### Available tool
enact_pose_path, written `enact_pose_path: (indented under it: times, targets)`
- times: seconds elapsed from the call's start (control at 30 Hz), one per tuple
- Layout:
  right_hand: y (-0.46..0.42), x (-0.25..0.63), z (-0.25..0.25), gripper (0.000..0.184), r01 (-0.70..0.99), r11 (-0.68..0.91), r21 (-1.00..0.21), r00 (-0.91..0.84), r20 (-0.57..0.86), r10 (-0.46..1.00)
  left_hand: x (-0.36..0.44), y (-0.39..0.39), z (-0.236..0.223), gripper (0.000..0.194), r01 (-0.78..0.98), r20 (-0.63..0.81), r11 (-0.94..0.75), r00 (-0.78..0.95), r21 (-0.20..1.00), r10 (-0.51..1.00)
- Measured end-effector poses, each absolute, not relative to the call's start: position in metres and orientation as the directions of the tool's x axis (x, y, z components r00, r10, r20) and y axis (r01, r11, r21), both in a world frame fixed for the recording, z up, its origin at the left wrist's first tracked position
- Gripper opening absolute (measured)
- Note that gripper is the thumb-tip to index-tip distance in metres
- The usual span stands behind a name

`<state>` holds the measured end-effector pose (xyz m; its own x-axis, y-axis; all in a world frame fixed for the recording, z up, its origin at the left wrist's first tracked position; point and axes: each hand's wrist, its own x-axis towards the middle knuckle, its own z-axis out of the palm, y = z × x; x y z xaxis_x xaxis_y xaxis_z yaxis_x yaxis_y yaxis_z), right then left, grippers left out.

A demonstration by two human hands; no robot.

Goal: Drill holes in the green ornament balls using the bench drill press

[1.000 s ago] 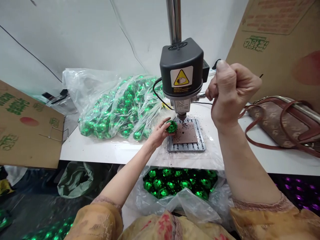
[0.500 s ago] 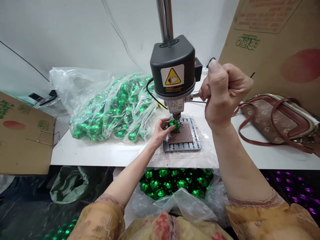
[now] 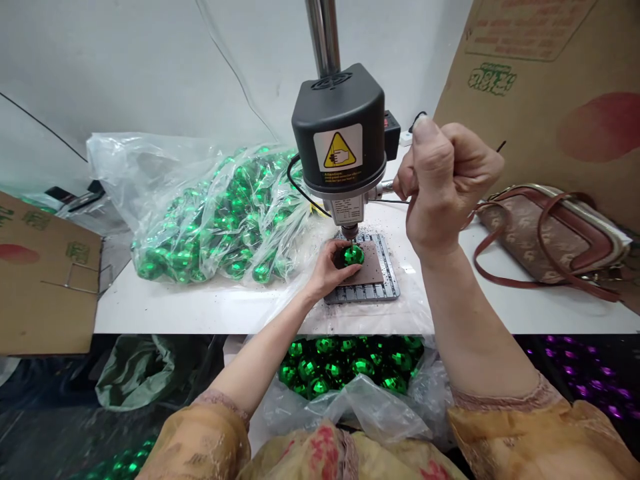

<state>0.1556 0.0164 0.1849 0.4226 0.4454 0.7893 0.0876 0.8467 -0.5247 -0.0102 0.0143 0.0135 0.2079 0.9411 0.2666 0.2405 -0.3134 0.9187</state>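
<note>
Faceted green ball (image 3: 353, 254), black drill head (image 3: 339, 127)

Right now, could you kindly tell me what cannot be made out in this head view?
- Black drill press: its bit tip is hidden behind the faceted green ball held by the left hand.
- Feed lever: enclosed by the right hand.
- Warning label text: too small.
- Brown handbag: cut off at the right edge.

We have one view, worn on the person's head, looking forward and down over both forearms; it sits close to the drill (image 3: 340, 143), which fills the centre toward twelve o'clock; the table (image 3: 200, 303) runs nine to three; the floor falls along six o'clock.
</note>
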Motion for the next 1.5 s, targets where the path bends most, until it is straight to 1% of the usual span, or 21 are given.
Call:
enact_pose_path:
  times: [0.1, 0.17, 0.33, 0.5, 0.6, 0.73, 0.83, 1.13, 1.27, 1.4, 1.5]
  targets:
    - [0.016, 0.156, 0.187, 0.049, 0.015, 0.877, -0.480, 0.422, 0.798, 0.430, -0.005, 0.011, 0.009, 0.059, 0.255, 0.240, -0.286, 0.196, 0.924, 0.951]
    - [0.015, 0.156, 0.188, 0.048, -0.001, 0.886, -0.463, 0.421, 0.804, 0.421, -0.003, 0.008, 0.007, 0.062, 0.237, 0.221, -0.262, 0.186, 0.936, 0.957]
    - [0.015, 0.156, 0.184, 0.049, 0.022, 0.870, -0.492, 0.427, 0.792, 0.437, -0.002, 0.004, 0.008, 0.061, 0.209, 0.230, -0.265, 0.176, 0.942, 0.957]
    - [0.016, 0.151, 0.168, 0.057, 0.021, 0.919, -0.395, 0.503, 0.798, 0.332, -0.001, 0.003, 0.010, 0.061, 0.236, 0.228, -0.263, 0.168, 0.935, 0.959]
    - [0.015, 0.151, 0.161, 0.056, 0.031, 0.921, -0.387, 0.498, 0.806, 0.322, -0.001, 0.003, 0.008, 0.062, 0.221, 0.229, -0.263, 0.168, 0.939, 0.959]
    - [0.016, 0.151, 0.155, 0.054, 0.023, 0.949, -0.314, 0.493, 0.829, 0.263, -0.002, 0.004, 0.005, 0.061, 0.193, 0.232, -0.263, 0.171, 0.945, 0.958]
    - [0.017, 0.152, 0.151, 0.055, 0.010, 0.954, -0.299, 0.503, 0.826, 0.253, -0.002, 0.005, 0.004, 0.062, 0.178, 0.216, -0.249, 0.183, 0.952, 0.959]
    - [0.014, 0.155, 0.139, 0.060, 0.063, 0.958, -0.281, 0.483, 0.848, 0.217, -0.003, 0.004, 0.005, 0.062, 0.205, 0.244, -0.278, 0.175, 0.938, 0.954]
    - [0.017, 0.154, 0.137, 0.058, 0.052, 0.973, -0.223, 0.487, 0.857, 0.170, -0.004, 0.004, 0.004, 0.061, 0.220, 0.249, -0.285, 0.177, 0.933, 0.952]
    - [0.021, 0.157, 0.132, 0.054, 0.081, 0.987, -0.137, 0.445, 0.891, 0.087, -0.004, 0.005, 0.003, 0.061, 0.226, 0.251, -0.291, 0.189, 0.930, 0.949]
    - [0.019, 0.159, 0.129, 0.053, 0.129, 0.980, -0.151, 0.411, 0.907, 0.086, -0.003, 0.005, 0.002, 0.060, 0.235, 0.247, -0.288, 0.189, 0.928, 0.950]
